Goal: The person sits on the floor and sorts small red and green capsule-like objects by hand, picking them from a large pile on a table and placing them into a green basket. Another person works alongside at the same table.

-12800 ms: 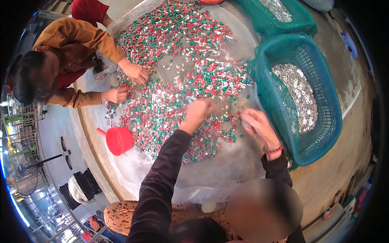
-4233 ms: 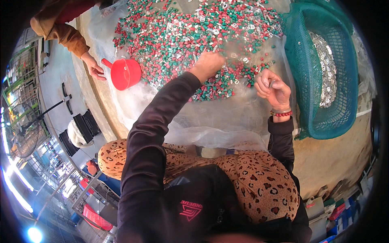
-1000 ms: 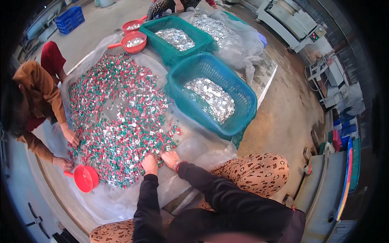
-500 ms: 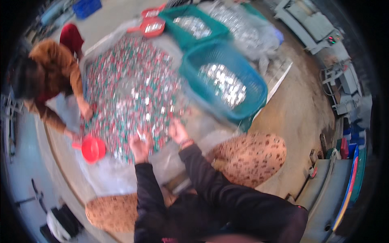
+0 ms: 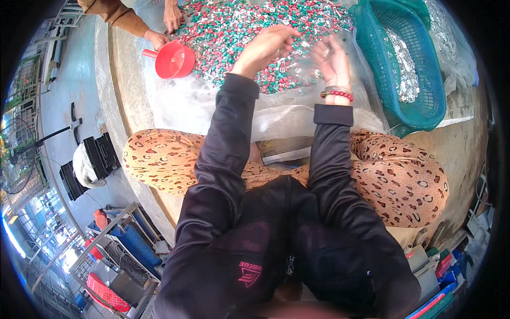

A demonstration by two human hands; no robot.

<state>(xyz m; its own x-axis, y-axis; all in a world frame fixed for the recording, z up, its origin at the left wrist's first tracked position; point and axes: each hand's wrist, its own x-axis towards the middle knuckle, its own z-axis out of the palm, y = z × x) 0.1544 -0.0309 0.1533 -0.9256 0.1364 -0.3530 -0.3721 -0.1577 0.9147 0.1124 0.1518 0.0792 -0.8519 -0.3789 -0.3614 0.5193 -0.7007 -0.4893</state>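
Hovering at the colourful pieces (image 5: 218, 50): left hand (image 5: 265, 49), right hand (image 5: 334, 63) half-curled, can't tell if pinching!
Teal basket (image 5: 429, 72) sits right of the right hand, likely for easy reach.

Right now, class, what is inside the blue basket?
A heap of shiny silvery pieces lies inside the blue basket; green netting drapes its left side. The heap hides the basket's floor beneath.

below the fingers (image 5: 289, 33), matt, smooth-looking chips (image 5: 223, 48) on a thin, translucent, creased plastic sheet (image 5: 287, 119); left of them, a glossy plastic scoop (image 5: 174, 59); to their right, a lattice plastic basket (image 5: 426, 61), rough netting (image 5: 373, 56), shiny metallic bits (image 5: 408, 80).
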